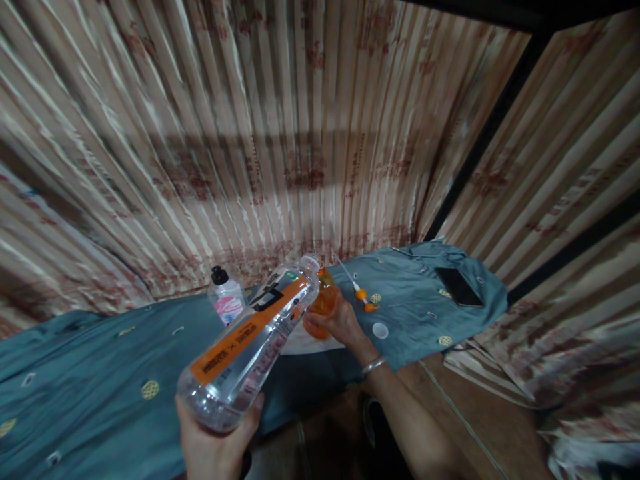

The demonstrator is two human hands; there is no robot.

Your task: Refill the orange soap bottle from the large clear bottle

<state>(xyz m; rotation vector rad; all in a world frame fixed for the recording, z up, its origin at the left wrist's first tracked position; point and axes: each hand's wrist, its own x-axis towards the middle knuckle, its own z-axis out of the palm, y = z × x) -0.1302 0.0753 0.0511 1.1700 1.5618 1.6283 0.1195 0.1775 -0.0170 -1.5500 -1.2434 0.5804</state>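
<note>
Tilted across the middle of the head view is a large clear plastic bottle (250, 350) with an orange label strip. My left hand (217, 440) grips it near its base, thumb on the right side. Its uncapped-looking neck points up and right, close to the top of an orange translucent bottle (323, 303). Around that orange bottle my right hand (343, 320) is closed, a bracelet at its wrist. I cannot tell whether liquid is flowing between them. An orange pump head (367, 300) with a long pale tube lies right of the orange bottle. Nearer me rests a white round cap (380, 331).
A clear bottle with a black cap (227, 297) stands behind the large bottle. Under everything lies a teal patterned cloth (125, 353). A black phone-like slab (459, 287) lies at the right end. Pleated curtains (300, 133) and dark frame bars (480, 147) enclose the place.
</note>
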